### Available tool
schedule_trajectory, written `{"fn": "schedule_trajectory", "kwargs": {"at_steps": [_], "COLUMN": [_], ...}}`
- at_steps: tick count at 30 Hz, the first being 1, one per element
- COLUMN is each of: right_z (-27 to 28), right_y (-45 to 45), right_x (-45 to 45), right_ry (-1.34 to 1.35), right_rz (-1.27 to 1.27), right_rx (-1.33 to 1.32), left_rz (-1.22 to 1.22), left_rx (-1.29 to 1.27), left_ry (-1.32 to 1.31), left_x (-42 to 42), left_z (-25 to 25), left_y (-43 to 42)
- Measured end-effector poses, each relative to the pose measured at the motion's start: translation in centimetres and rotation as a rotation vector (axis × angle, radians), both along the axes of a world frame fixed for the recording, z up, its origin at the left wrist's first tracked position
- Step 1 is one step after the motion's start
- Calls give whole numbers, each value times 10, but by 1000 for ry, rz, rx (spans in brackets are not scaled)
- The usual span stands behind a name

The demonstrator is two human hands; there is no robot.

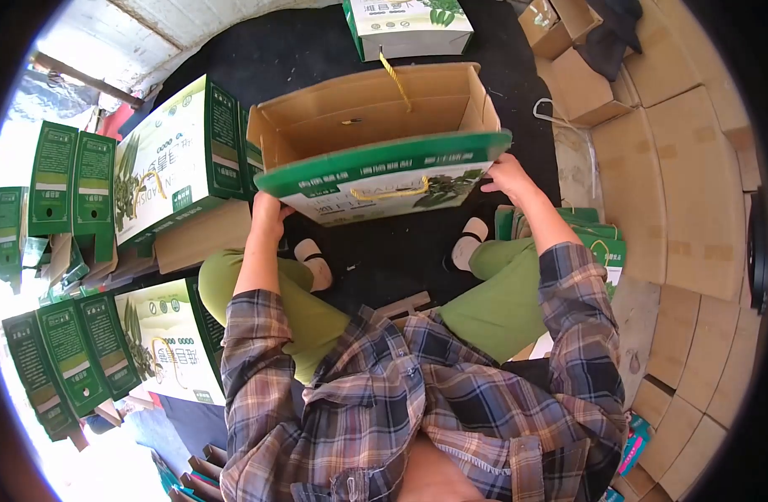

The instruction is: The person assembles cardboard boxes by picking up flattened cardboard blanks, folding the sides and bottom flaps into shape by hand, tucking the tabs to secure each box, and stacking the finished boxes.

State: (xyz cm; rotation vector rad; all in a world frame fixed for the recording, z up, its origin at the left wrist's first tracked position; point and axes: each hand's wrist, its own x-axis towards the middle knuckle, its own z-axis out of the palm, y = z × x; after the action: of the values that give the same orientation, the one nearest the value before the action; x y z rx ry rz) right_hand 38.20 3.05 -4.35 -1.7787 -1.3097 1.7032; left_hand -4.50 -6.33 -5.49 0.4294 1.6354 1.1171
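Observation:
An open cardboard gift box (384, 194), with a green and white printed front and bare brown inside, is tilted in front of me above the black floor covering. Yellow rope handles hang on its front and back panels. My left hand (269, 219) grips its left side near the lower front corner; some of the fingers are hidden by the panel. At the opposite side, my right hand (509, 180) holds the right edge, fingers curled against the printed front.
Flattened printed cartons (162, 163) are stacked on the left, with more cartons (170, 335) below them. Another printed box (409, 29) stands ahead. Folded green cartons (597, 234) lie by my right knee. Brown cardboard boxes (702, 192) line the right side.

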Motion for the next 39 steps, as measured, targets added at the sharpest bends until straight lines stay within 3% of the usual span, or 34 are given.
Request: {"fn": "schedule_trajectory", "kwargs": {"at_steps": [7, 11, 17, 19, 20, 22, 24, 26, 30, 32, 36, 39], "right_z": [-7, -1, 8, 11, 6, -4, 3, 14, 24, 21, 28, 21], "right_y": [-1, -1, 11, 14, 18, 23, 24, 22, 19, 17, 14, 17], "right_x": [-4, -10, -14, -18, -17, -17, -22, -28, -40, -45, -51, -49], "right_ry": [-155, -160, -195, -206, -206, -202, -226, -183, -161, -227, -268, -347], "right_rz": [218, 142, 148, 115, 116, 105, 74, 7, 13, 72, 165, 263], "right_rx": [-118, -97, 43, 128, 128, 476, 477, 555, 563, 652, 656, 783], "left_rz": [-2, -40, -82, -201, -200, -213, -196, -253, -293, -345, -336, -414], "left_rx": [-157, -179, -1, 143, 143, 299, 313, 417, 349, 147, 176, 99], "left_ry": [39, 100, 271, 597, 596, 923, 940, 1117, 1165, 1173, 1136, 1297], "left_x": [3, 8, 13, 10, 9, 23, 27, 29, 36, 44, 42, 33], "left_z": [1, 8, 14, 6, 3, 20, 29, 37, 44, 54, 51, 42], "left_y": [2, 5, 15, 21, 20, 21, 24, 26, 32, 34, 36, 39]}}
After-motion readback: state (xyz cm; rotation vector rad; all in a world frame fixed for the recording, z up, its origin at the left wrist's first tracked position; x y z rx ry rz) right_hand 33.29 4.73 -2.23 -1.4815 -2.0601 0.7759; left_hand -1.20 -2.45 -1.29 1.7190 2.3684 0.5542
